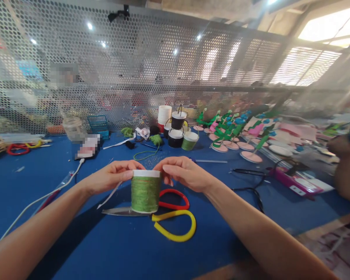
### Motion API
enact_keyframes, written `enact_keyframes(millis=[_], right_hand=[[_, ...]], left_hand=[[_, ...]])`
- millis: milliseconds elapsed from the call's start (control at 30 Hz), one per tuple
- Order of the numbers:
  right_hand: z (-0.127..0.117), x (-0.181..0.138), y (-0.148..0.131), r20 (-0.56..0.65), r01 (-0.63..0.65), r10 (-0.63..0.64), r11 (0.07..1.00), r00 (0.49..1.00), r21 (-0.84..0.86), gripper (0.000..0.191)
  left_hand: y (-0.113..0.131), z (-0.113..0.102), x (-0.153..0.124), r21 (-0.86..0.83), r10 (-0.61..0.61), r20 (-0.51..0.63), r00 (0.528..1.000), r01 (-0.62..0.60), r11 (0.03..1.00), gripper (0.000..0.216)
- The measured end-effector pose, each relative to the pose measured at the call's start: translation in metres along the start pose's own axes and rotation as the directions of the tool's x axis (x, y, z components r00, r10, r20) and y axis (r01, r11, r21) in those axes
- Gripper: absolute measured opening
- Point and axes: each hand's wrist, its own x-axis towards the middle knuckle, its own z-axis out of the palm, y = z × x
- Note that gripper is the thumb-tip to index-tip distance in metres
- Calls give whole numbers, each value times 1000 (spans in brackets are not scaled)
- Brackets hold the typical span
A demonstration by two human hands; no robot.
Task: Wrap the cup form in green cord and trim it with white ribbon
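Both of my hands grip a small white cup wrapped in green yarn [145, 192], held upright just above the blue table [105, 241]. My left hand [114, 175] pinches its rim from the left, with a thin white strip hanging below the fingers. My right hand [183, 172] pinches the rim from the right. Under the cup lie scissors [169, 217] with one red and one yellow handle loop, blades pointing left.
Behind stand several black and green wrapped cups [179, 134] and a stack of white cups [164, 114]. Paper flowers on round bases [236, 136] fill the right. A white cable [46, 194] runs left. A perforated metal screen [134, 77] closes the back. Another person's arm [348, 171] shows at the right edge.
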Motion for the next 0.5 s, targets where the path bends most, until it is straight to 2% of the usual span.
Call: enact_keyframes(millis=[100, 333, 500], right_hand=[[4, 1, -1, -37, 15, -18, 996, 999, -84, 46], [14, 3, 2, -127, -22, -12, 964, 992, -265, 45], [8, 3, 3, -68, 140, -189, 886, 980, -441, 46]], left_hand=[[1, 1, 1, 47, -18, -6, 1000, 18, 999, 29], [1, 0, 1, 279, -32, 10, 999, 28, 960, 31], [4, 3, 2, 333, -20, 2, 1000, 18, 943, 36]])
